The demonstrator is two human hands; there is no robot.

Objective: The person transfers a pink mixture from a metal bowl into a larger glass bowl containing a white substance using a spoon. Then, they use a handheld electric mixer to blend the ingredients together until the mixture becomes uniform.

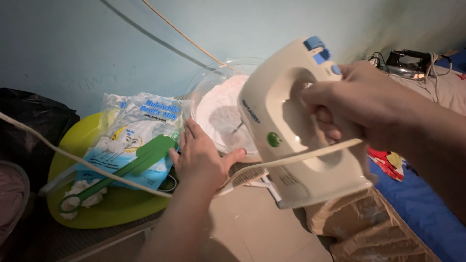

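Pale blue wall behind, tiled floor below. Right hand (359, 104) clamped round mixer (296, 126) handle; body tilts, long axis toward the wall, beaters down-left of grip inside bowl (213, 82). Left hand (201, 155), fingers spread, steadies bowl's near rim.

hands 2 | mixer (296, 126) 1 | bowl (213, 92) 1 | spatula (121, 170) 1 | milk bag (138, 131) 1 | tray (82, 140) 1

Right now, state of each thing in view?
right hand: gripping mixer handle
left hand: flat against bowl side
hand mixer: tilted, beaters down in bowl
glass bowl: upright, holds white mix
milk pouch: lying on green plate
green spatula: lying across pouch, white smear at its end
green plate: flat
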